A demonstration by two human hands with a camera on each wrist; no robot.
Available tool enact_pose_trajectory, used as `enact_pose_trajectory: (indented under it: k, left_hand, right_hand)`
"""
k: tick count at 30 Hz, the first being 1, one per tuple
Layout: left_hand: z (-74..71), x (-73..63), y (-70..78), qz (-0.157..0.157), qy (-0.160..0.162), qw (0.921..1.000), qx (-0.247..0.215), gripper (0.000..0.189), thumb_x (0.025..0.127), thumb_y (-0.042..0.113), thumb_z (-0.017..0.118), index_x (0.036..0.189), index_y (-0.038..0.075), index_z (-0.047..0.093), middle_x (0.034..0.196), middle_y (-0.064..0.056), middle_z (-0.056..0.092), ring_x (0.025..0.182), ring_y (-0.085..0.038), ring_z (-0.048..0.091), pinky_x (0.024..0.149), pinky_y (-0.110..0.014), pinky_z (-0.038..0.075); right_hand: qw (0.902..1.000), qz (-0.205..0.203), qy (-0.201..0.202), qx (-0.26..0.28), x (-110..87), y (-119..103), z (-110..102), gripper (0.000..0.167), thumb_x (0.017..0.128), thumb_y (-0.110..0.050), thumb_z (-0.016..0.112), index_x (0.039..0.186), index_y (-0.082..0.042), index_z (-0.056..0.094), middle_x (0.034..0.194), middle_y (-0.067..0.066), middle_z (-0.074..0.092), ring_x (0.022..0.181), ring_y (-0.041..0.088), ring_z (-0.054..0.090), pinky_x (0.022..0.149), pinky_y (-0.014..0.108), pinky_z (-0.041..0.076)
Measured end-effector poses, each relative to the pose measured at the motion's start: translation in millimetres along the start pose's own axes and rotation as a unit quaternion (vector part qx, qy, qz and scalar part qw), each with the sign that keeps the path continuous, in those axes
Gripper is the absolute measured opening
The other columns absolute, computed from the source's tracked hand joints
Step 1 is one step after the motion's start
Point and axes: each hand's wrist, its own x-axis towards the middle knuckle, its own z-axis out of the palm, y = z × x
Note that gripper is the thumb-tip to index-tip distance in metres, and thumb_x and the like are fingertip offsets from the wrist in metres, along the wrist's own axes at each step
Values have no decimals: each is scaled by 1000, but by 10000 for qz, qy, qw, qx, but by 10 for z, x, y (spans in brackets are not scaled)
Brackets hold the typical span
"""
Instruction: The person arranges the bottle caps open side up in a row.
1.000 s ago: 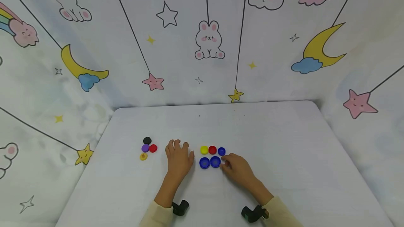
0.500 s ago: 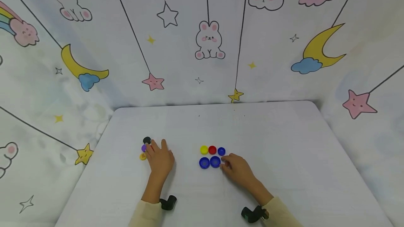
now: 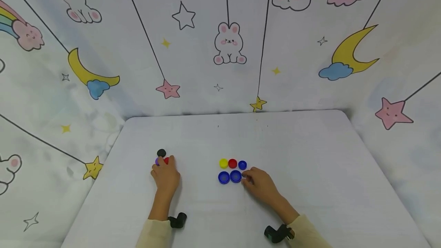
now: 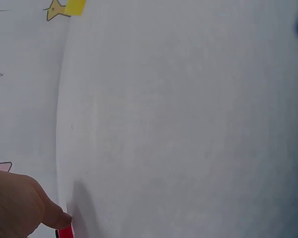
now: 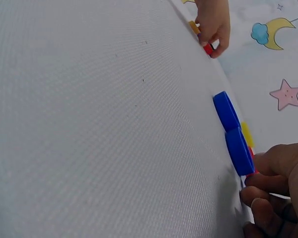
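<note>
In the head view, my left hand (image 3: 166, 178) is at the left group of bottle caps, its thumb and a finger on either side of a red bottle cap (image 3: 167, 160). A purple cap (image 3: 157, 161) shows partly beside that finger, and a black cap (image 3: 161, 152) lies just beyond. The right wrist view also shows an orange-yellow cap (image 5: 193, 27), hidden in the head view. My right hand (image 3: 262, 186) rests with loosely curled fingers by the right edge of a large blue cap (image 3: 236, 176); whether it touches is unclear. Another large blue cap (image 3: 224, 177) adjoins it.
Behind the large blue caps, a yellow cap (image 3: 223, 163), a second red cap (image 3: 232, 163) and a small blue cap (image 3: 242, 165) form a row. All lie on a white table (image 3: 296, 141), backed by a patterned cloth (image 3: 193, 64).
My left hand has moved left from beside the blue caps to the left group, and its thumb and finger now close around the red bottle cap. My right hand has stayed put.
</note>
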Motion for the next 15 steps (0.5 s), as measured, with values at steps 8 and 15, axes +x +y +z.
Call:
enact_pose_trajectory:
  k: [8,15]
  left_hand:
    - [-51,-30,-95,-203,-248,9978,-588,47,81,-9,52,124,8,53,138,-36,29,110,-59,36,82,-69,36]
    - [-57,-48,-160,-116,170,9972,-714,47,75,-12,56,119,4,60,126,-40,39,102,-57,45,78,-63,42]
  right_hand:
    - [10000,-11,20,1,-7,9,25,16,85,-18,76,100,-12,73,75,-10,52,66,4,44,59,19,41]
    - [10000,21,15,32,-14,22,31,14,85,-17,76,99,-14,73,75,-11,52,66,5,44,59,19,41]
